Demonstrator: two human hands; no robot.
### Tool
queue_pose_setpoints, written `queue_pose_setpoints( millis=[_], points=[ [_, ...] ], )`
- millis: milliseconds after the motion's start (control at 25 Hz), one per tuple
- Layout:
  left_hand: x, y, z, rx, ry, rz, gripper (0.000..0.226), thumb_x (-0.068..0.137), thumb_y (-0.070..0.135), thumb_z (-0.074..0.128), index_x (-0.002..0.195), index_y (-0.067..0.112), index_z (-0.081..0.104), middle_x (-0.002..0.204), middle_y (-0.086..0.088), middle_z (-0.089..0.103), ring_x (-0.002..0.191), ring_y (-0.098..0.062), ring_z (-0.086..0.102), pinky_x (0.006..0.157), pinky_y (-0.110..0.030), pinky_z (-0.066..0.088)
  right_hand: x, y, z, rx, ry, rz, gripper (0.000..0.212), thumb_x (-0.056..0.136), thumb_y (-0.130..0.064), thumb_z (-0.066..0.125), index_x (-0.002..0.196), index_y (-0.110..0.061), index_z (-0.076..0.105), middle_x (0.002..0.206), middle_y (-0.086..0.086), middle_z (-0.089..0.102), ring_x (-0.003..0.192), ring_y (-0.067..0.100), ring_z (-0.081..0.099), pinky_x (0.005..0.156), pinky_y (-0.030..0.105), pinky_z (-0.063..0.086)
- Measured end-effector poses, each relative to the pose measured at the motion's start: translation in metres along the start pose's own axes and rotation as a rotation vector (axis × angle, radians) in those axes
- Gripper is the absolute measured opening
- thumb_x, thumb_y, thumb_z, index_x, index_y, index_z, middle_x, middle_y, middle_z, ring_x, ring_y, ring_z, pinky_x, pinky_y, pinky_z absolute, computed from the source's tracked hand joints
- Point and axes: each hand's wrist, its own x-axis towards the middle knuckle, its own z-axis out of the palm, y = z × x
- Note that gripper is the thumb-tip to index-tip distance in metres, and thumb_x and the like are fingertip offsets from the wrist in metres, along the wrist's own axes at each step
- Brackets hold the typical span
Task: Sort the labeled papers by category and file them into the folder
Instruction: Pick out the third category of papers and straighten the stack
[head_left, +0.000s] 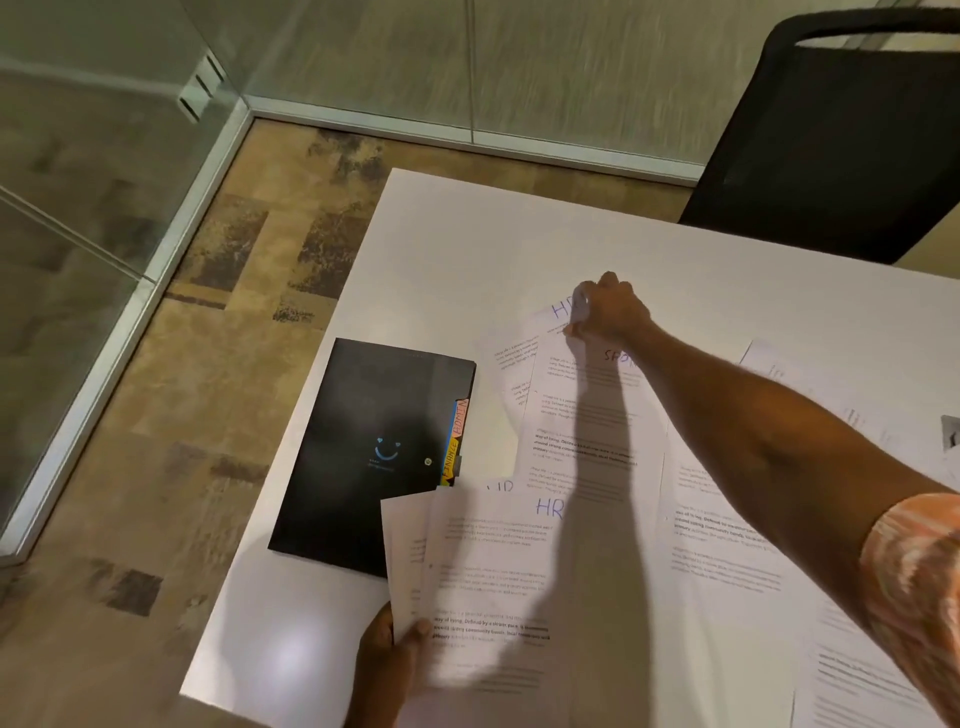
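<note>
A black folder (363, 457) with coloured index tabs (456, 441) lies shut on the white table (467, 234). My left hand (387, 654) grips a fanned stack of printed papers (488, 571) marked "HR" near the front edge. My right hand (608, 306) reaches far across and pinches the top corner of another "HR" sheet (558, 312). That sheet lies partly under a page marked "SPO…" (587, 415). More printed pages (727, 545) spread under my right forearm.
A black mesh chair (841, 135) stands behind the table's far right edge. Loose sheets (857, 665) cover the right side of the table. The table's left edge drops to patterned carpet (208, 364), with glass walls beyond.
</note>
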Motion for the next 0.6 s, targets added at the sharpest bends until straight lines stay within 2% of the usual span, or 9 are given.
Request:
queue_pose_setpoints(
  millis=[200, 360, 440, 520, 600],
  points=[
    [0.0, 0.0, 0.001, -0.007, 0.002, -0.04, 0.029, 0.095, 0.002, 0.073, 0.115, 0.023, 0.07, 0.106, 0.001, 0.078, 0.1, -0.019, 0.072, 0.074, -0.022, 0.054, -0.002, -0.002, 0.007, -0.082, 0.048, -0.037, 0.062, 0.09, -0.05, 0.08, 0.139, -0.02, 0.059, 0.133, 0.01, 0.052, 0.127, 0.032, 0.052, 0.09, 0.048, 0.056],
    [-0.002, 0.001, 0.002, -0.027, 0.015, -0.048, 0.028, 0.096, 0.003, 0.072, 0.116, 0.023, 0.07, 0.105, 0.001, 0.079, 0.097, -0.018, 0.074, 0.074, -0.023, 0.057, -0.01, -0.003, 0.01, -0.068, 0.055, -0.01, 0.053, 0.089, -0.044, 0.078, 0.135, -0.019, 0.065, 0.129, 0.009, 0.055, 0.125, 0.031, 0.055, 0.09, 0.048, 0.059],
    [-0.004, 0.001, 0.002, -0.04, 0.012, -0.049, 0.028, 0.097, 0.004, 0.072, 0.115, 0.025, 0.071, 0.104, 0.001, 0.08, 0.097, -0.02, 0.075, 0.074, -0.027, 0.059, -0.015, -0.001, 0.006, -0.011, 0.052, -0.021, 0.033, 0.088, -0.032, 0.075, 0.117, -0.017, 0.072, 0.117, 0.009, 0.058, 0.117, 0.032, 0.059, 0.084, 0.044, 0.059],
    [-0.005, 0.001, 0.002, -0.037, 0.005, -0.037, 0.028, 0.097, 0.005, 0.072, 0.115, 0.026, 0.071, 0.104, 0.001, 0.08, 0.098, -0.022, 0.075, 0.077, -0.031, 0.06, -0.024, 0.004, -0.003, 0.113, 0.033, -0.002, 0.008, 0.087, -0.021, 0.071, 0.085, -0.018, 0.063, 0.095, 0.004, 0.06, 0.102, 0.033, 0.064, 0.073, 0.037, 0.051],
    [-0.006, 0.001, 0.001, -0.014, -0.001, -0.008, 0.03, 0.096, 0.004, 0.073, 0.115, 0.028, 0.07, 0.106, 0.0, 0.08, 0.101, -0.025, 0.075, 0.081, -0.033, 0.06, -0.036, 0.01, -0.012, 0.185, 0.069, -0.013, 0.024, 0.085, -0.014, 0.068, 0.069, -0.02, 0.051, 0.078, -0.001, 0.059, 0.088, 0.033, 0.066, 0.064, 0.033, 0.042]
  ],
)
